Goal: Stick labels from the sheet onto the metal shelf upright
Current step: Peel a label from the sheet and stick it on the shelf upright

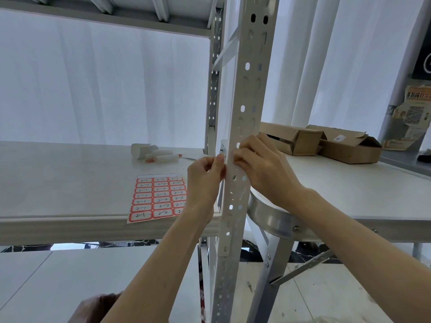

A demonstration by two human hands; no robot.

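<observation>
One upright [247,89] between left hand [205,176], right hand [261,169]; label sheet [158,198] leftward.

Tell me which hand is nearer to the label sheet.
Left. The left hand is at the right edge of the label sheet; the right hand is beyond the metal upright.

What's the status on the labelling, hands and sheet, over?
Left hand pinching upright left edge, right hand fingertips on its face. Label not visible under fingers. Label sheet flat on shelf, rows remaining. Nothing in the way.
</observation>
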